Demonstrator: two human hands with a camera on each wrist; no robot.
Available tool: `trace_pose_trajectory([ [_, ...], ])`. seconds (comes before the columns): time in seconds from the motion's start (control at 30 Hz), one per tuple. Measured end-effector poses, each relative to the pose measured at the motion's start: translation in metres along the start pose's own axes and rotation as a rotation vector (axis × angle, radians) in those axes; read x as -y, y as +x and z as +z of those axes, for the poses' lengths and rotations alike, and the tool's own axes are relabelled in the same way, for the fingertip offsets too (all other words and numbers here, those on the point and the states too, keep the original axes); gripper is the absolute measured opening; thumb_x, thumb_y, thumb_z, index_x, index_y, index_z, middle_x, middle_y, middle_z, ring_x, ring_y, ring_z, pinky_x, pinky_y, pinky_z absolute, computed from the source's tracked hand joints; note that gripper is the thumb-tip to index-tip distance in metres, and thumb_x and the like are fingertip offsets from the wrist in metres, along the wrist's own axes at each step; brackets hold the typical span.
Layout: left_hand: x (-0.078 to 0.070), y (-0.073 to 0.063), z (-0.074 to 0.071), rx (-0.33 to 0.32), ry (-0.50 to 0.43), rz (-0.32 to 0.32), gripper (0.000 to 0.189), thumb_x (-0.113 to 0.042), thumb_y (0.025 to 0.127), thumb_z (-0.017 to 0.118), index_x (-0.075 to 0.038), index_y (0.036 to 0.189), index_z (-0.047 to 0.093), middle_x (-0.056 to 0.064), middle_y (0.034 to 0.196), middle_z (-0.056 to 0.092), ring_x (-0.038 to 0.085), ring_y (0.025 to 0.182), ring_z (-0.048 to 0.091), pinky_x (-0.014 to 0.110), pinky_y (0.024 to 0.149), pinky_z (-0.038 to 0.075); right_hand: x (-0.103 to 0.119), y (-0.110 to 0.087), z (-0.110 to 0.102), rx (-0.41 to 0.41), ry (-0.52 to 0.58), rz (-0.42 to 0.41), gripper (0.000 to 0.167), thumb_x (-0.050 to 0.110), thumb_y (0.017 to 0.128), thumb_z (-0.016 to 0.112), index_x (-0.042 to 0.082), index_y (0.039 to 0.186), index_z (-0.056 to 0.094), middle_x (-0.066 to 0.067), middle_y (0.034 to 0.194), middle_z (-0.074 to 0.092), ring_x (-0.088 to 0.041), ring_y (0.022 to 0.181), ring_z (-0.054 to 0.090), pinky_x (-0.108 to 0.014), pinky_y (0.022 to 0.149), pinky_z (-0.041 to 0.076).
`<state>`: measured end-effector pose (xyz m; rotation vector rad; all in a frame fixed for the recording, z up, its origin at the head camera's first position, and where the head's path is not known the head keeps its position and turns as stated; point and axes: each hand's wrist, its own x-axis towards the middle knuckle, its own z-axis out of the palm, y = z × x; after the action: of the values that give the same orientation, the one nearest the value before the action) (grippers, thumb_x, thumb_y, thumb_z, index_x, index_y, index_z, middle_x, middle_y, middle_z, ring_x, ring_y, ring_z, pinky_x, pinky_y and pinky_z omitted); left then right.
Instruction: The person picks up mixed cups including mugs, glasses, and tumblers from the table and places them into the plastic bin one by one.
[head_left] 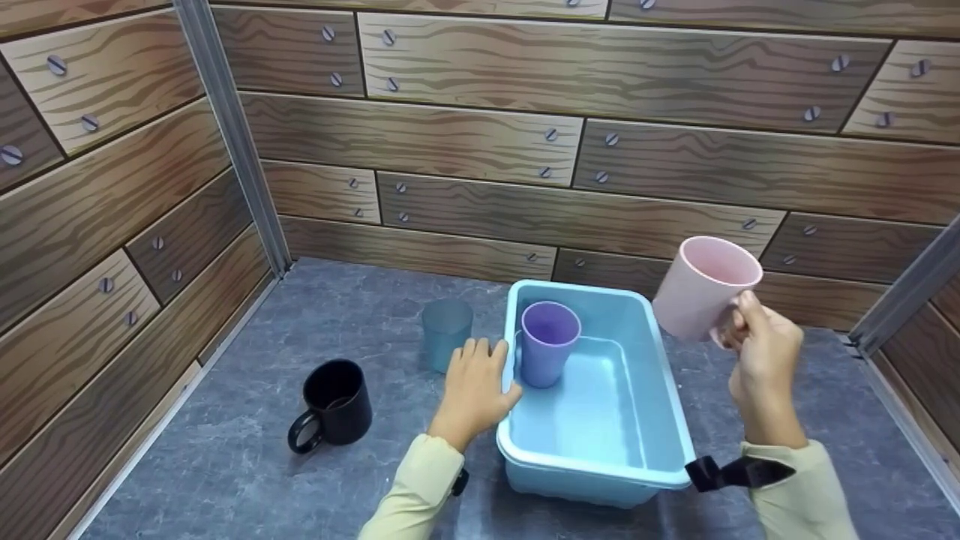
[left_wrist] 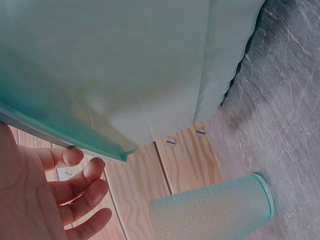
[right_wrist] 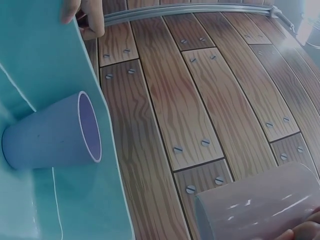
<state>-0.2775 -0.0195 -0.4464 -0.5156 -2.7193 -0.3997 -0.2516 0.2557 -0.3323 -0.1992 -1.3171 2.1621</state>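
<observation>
My right hand (head_left: 765, 352) grips a pink mug (head_left: 694, 292) by its handle. The mug is raised above the right rim of a light blue plastic tub (head_left: 671, 405), its mouth tilted up. My left hand (head_left: 476, 386) holds the tub's left rim, thumb on the inner side and fingers outside. In the left wrist view those fingers (left_wrist: 82, 192) are bent loosely below the rim. Inside the tub, a purple cup (head_left: 546, 352) stands upright against the left wall. Just beyond my left fingers is a translucent teal cup (head_left: 445, 330), partly hidden by the hand.
A black mug (head_left: 345, 405) stands at left on the dark grey tabletop (head_left: 225, 457), its handle toward the front left. Wood-patterned wall panels (head_left: 465, 142) rise behind and on both sides, with metal posts (head_left: 232, 135) at the corners.
</observation>
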Motion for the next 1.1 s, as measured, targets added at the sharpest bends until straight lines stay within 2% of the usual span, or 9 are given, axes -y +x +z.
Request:
trace_pose_trajectory([
  [0.2, 0.000, 0.000, 0.000, 0.002, 0.005, -0.006, 0.041, -0.038, 0.083, 0.057, -0.012, 0.116, 0.052, 0.009, 0.101, 0.056, 0.024, 0.093, 0.048, 0.038, 0.082, 0.040, -0.004, -0.001, 0.009, 0.038, -0.025, 0.002, 0.044, 0.003, 0.095, 0.046, 0.004, 0.051, 0.048, 0.004, 0.039, 0.031, -0.012, 0.041, 0.017, -0.020, 0.040, 0.030],
  [0.43, -0.001, 0.001, 0.001, 0.014, 0.012, -0.016, 0.046, -0.039, 0.084, 0.057, -0.012, 0.120, 0.052, 0.010, 0.106, 0.056, 0.025, 0.096, 0.049, 0.040, 0.084, 0.041, -0.011, -0.001, 0.018, 0.048, -0.065, 0.034, 0.043, 0.004, 0.095, 0.046, 0.005, 0.053, 0.050, 0.004, 0.041, 0.035, -0.006, 0.036, 0.027, -0.018, 0.039, 0.031],
  [0.63, -0.001, 0.001, 0.002, 0.003, 0.022, -0.009, 0.043, -0.039, 0.083, 0.057, -0.012, 0.117, 0.053, 0.009, 0.102, 0.056, 0.024, 0.093, 0.049, 0.038, 0.082, 0.041, -0.018, -0.002, 0.022, 0.067, -0.107, 0.075, 0.045, 0.006, 0.097, 0.044, 0.007, 0.052, 0.048, 0.005, 0.041, 0.033, -0.006, 0.037, 0.028, -0.019, 0.041, 0.033],
  [0.83, -0.001, 0.001, 0.001, -0.006, 0.022, -0.003, 0.041, -0.038, 0.083, 0.058, -0.012, 0.115, 0.053, 0.009, 0.100, 0.056, 0.023, 0.091, 0.048, 0.037, 0.081, 0.040, -0.027, -0.002, 0.024, 0.070, -0.172, 0.115, 0.044, 0.008, 0.097, 0.045, 0.011, 0.053, 0.053, 0.006, 0.045, 0.038, -0.004, 0.040, 0.031, -0.018, 0.042, 0.036],
  [1.1, -0.001, 0.001, 0.000, -0.004, 0.015, -0.004, 0.039, -0.038, 0.082, 0.058, -0.012, 0.112, 0.052, 0.009, 0.099, 0.055, 0.024, 0.090, 0.047, 0.038, 0.079, 0.040, -0.042, 0.001, 0.026, 0.133, -0.243, 0.177, 0.048, 0.010, 0.099, 0.040, 0.014, 0.052, 0.050, 0.007, 0.046, 0.036, -0.003, 0.041, 0.031, -0.017, 0.043, 0.033],
])
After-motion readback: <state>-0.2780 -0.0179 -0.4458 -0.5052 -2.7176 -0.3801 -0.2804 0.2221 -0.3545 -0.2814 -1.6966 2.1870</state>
